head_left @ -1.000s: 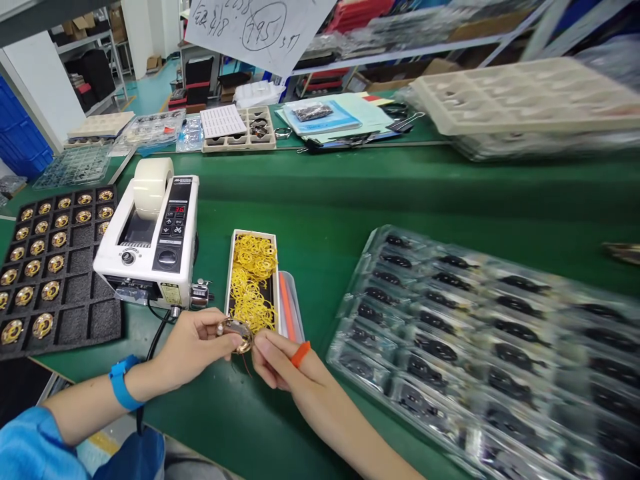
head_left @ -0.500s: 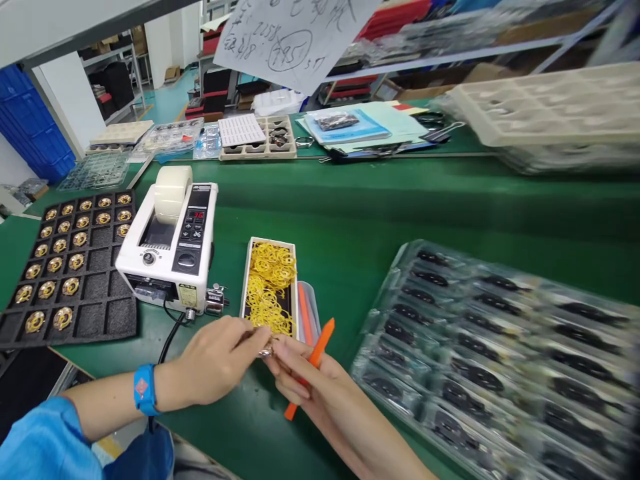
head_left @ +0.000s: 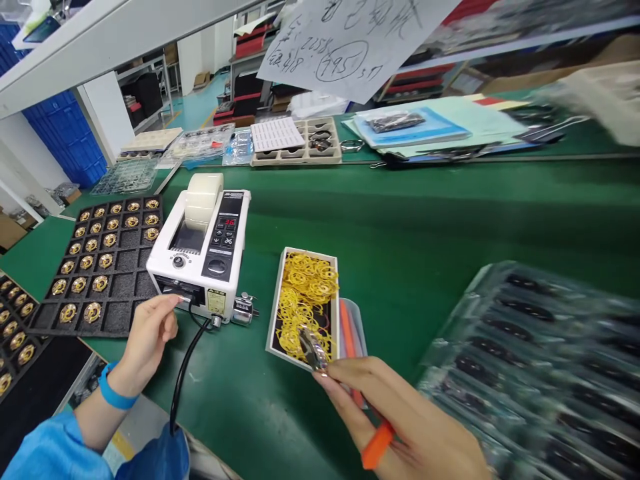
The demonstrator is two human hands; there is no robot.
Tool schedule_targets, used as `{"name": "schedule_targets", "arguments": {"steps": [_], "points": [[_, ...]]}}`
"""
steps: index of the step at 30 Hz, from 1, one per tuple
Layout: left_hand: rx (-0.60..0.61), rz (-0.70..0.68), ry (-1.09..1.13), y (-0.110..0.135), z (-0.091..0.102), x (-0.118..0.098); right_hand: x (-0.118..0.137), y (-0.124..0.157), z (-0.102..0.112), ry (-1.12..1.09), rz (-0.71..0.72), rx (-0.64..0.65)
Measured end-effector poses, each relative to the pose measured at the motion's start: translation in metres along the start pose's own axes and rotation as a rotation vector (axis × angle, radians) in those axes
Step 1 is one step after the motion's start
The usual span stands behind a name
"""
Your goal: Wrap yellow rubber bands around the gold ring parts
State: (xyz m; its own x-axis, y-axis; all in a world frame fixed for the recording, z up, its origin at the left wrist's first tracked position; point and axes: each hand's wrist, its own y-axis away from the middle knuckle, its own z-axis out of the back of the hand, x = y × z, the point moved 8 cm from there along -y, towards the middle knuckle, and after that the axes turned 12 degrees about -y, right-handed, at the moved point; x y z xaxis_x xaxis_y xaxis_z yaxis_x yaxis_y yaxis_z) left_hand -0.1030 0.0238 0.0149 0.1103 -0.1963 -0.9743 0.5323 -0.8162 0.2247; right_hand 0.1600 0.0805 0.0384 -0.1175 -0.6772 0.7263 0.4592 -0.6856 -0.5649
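My left hand [head_left: 150, 333] reaches to the front slot of a white tape dispenser [head_left: 227, 300]. Thumb and forefinger pinch the end of a clear tape strip there, mostly hidden by the fingertips. Between the thumb and fingers of my right hand [head_left: 395, 407] is a shiny round metal part like a watch case [head_left: 313, 350], tilted on edge above a white box [head_left: 276, 327] of yellow rings [head_left: 305, 287]. An orange stick [head_left: 377, 445] is also tucked in that hand, with only its end showing.
Left of the dispenser lies a black foam tray [head_left: 125, 260] with gold round parts, another dark tray [head_left: 20, 327] beyond it. A clear tray of black parts [head_left: 520, 367] lies to the right. A black cable [head_left: 183, 373] runs off the table. Orange-red strips [head_left: 347, 327] rest beside the white box.
My left hand has left the metal part and moved left to the dispenser's slot. My right hand keeps the metal part and orange stick. The view has shifted, moving the table things rightward.
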Motion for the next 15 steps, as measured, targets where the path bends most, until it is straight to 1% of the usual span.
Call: {"name": "schedule_targets", "arguments": {"steps": [1, 2, 3, 5, 6, 7, 9, 10, 11, 13, 15], "points": [[-0.034, -0.091, -0.053, 0.001, 0.001, -0.013, -0.002, -0.002, 0.000, -0.064, -0.053, 0.001], [-0.058, -0.227, -0.128, 0.004, 0.000, -0.029, -0.006, -0.005, -0.002, -0.136, -0.123, 0.012], [-0.061, -0.392, -0.232, 0.009, -0.004, -0.048, -0.012, -0.006, -0.004, -0.212, -0.206, 0.031], [-0.014, -0.718, -0.512, 0.025, -0.022, -0.080, -0.025, -0.004, -0.008, -0.363, -0.396, 0.070], [0.034, -0.828, -0.664, 0.031, -0.033, -0.089, -0.032, -0.002, -0.010, -0.431, -0.490, 0.086], [0.091, -0.888, -0.805, 0.034, -0.044, -0.094, -0.037, 0.001, -0.012, -0.492, -0.574, 0.093], [0.191, -0.916, -0.991, 0.034, -0.059, -0.097, -0.043, 0.008, -0.015, -0.600, -0.709, 0.094], [0.226, -0.910, -1.020, 0.033, -0.063, -0.097, -0.044, 0.011, -0.016, -0.648, -0.756, 0.085], [0.252, -0.905, -1.003, 0.033, -0.067, -0.099, -0.044, 0.013, -0.017, -0.696, -0.798, 0.079], [0.296, -0.883, -0.877, 0.033, -0.072, -0.100, -0.042, 0.016, -0.020, -0.786, -0.869, 0.034], [0.397, -0.810, -0.721, 0.034, -0.083, -0.094, -0.041, 0.018, -0.022, -0.855, -0.922, -0.041]]}}
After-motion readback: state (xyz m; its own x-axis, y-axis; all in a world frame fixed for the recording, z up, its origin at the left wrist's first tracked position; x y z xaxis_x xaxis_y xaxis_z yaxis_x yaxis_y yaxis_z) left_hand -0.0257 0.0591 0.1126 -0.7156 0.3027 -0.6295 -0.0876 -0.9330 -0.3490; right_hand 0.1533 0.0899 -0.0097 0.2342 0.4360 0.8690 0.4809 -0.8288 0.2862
